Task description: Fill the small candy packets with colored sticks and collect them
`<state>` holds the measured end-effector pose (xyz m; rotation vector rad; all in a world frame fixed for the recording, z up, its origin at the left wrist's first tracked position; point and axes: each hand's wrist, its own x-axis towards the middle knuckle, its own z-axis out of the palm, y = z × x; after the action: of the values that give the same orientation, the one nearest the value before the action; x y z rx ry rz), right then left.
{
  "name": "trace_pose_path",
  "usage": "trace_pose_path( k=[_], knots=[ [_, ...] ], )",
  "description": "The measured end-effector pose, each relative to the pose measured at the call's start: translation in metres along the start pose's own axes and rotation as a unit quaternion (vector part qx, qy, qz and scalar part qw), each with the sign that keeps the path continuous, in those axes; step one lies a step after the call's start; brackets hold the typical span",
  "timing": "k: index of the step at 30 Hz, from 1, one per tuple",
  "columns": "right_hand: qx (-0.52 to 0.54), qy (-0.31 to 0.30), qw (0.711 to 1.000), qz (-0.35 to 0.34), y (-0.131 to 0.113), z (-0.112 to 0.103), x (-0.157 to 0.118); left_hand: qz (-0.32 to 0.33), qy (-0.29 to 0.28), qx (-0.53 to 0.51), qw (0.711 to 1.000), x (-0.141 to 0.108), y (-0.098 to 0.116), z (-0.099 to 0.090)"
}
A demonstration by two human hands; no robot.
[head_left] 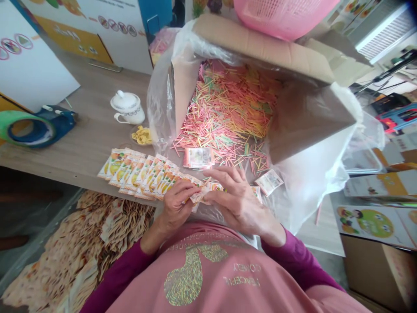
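My left hand pinches a small printed packet between thumb and fingers, at the table's front edge. My right hand reaches over from the other side with fingers stretched and apart, its lowest fingertips touching the packet's right end. A fanned row of fruit-printed packets lies left of my hands and runs under them. Just beyond my fingers rests a small stack of packets. Another packet bundle lies to the right. Behind them, a plastic-lined cardboard box lies open toward me, with many thin coloured sticks spilling forward.
On the left of the table are a lidded white cup, a small dish of yellow pieces and a tape dispenser. A pink basket sits above the box. Below left lies a large heap of packets.
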<state>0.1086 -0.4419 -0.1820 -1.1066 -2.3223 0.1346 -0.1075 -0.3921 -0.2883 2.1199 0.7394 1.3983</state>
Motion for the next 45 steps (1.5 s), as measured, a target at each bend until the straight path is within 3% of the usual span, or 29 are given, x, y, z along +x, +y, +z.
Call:
trace_pose_path(
  k=[8,13,19,22,28,31,34,37,39,42,45],
  knots=[
    [-0.12,-0.012,0.993,-0.021,0.001,0.018,-0.004,-0.019,-0.01,0.008,1.0,-0.001,0.002,0.003],
    [-0.167,-0.019,0.985,0.032,0.002,0.02,-0.007,0.0,-0.032,0.029,0.999,0.002,0.002,0.007],
    [-0.126,-0.02,0.992,0.021,0.008,0.032,-0.008,0.027,-0.046,0.006,0.999,0.004,0.007,0.014],
    [-0.07,0.0,0.998,0.007,0.013,0.033,-0.009,-0.009,-0.055,-0.008,0.998,0.004,0.009,0.015],
    [-0.029,0.05,0.998,-0.013,0.012,0.022,-0.008,-0.108,-0.063,-0.073,0.99,0.002,0.013,0.014],
    [-0.012,0.048,0.998,-0.025,0.008,0.008,-0.007,-0.116,-0.05,-0.088,0.988,0.001,0.009,0.014],
    [0.021,0.101,0.995,0.015,0.012,-0.018,-0.01,-0.094,-0.041,-0.1,0.99,-0.002,0.001,0.013],
    [-0.005,0.165,0.982,0.088,0.038,-0.041,-0.016,-0.058,-0.021,-0.103,0.993,-0.006,-0.005,0.01],
    [-0.071,0.15,0.978,0.123,0.068,-0.043,-0.017,-0.042,-0.008,-0.103,0.994,-0.007,-0.005,0.008],
    [-0.219,0.049,0.959,0.174,0.116,-0.021,-0.012,-0.031,-0.002,-0.109,0.994,-0.006,0.002,0.007],
    [-0.293,-0.074,0.928,0.217,0.139,0.009,-0.002,-0.033,0.008,-0.106,0.994,-0.007,0.014,0.007]
  ],
)
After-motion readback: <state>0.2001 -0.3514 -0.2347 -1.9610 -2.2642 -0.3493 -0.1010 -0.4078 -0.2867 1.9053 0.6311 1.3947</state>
